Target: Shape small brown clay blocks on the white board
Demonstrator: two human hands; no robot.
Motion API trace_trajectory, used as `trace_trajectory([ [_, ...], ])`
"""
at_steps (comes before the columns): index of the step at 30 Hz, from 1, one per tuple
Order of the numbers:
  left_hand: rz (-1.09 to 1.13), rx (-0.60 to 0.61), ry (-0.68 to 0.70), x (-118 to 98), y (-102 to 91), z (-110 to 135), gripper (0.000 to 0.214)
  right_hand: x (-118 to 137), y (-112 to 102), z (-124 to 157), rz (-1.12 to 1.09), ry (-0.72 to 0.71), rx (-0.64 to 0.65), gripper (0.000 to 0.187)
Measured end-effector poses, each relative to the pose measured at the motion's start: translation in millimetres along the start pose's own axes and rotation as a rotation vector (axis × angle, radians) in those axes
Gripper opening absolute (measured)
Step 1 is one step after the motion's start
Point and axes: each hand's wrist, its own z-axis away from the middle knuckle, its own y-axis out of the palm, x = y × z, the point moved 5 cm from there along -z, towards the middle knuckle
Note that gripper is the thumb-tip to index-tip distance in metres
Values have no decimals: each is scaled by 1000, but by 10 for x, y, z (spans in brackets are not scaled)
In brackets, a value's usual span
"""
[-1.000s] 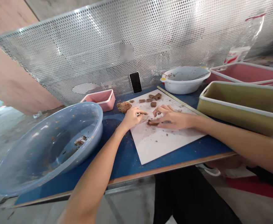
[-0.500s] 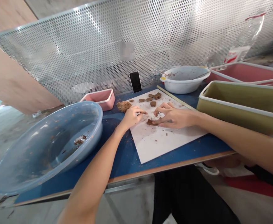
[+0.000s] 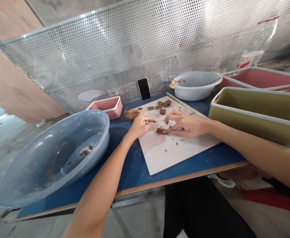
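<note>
Near the centre of the frame, two bare hands meet over a white board (image 3: 174, 150) lying on a blue table (image 3: 125, 172). The right hand (image 3: 188, 125), reaching in from the right edge, rests palm down with fingers loosely curled, its fingertips touching a small flat brown clay piece (image 3: 160, 131) on the board. That piece lies just below and between the two hands, at the right hand's fingertips, so the right hand is the nearer one. Its long axis runs roughly left to right across the picture. The left hand (image 3: 140, 124), coming up from the lower left, has thumb and forefinger pinched together just left of the piece; whether anything sits in that pinch cannot be told. Just above the hands lie several small brown blocks (image 3: 162, 105), and a rough brown lump (image 3: 131, 114) sits at the board's upper left corner. A big blue basin (image 3: 23, 185) fills the left of the frame.
</note>
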Motion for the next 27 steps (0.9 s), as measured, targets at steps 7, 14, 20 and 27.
trace_trajectory([
  [7, -12, 49, 25, 28, 22, -11, 23, 9, -16, 4, 26, 2, 45, 43],
  [14, -3, 218, 110, -39, 145, 19, 30, -2, -12, 5, 59, 17, -25, 44],
  [20, -44, 247, 117, -42, 207, 8, 34, 6, 28, 3, 140, -14, 55, 43],
  [27, -22, 258, 107, -76, 247, 25, 28, 116, -33, 0, 160, -54, 7, 44],
])
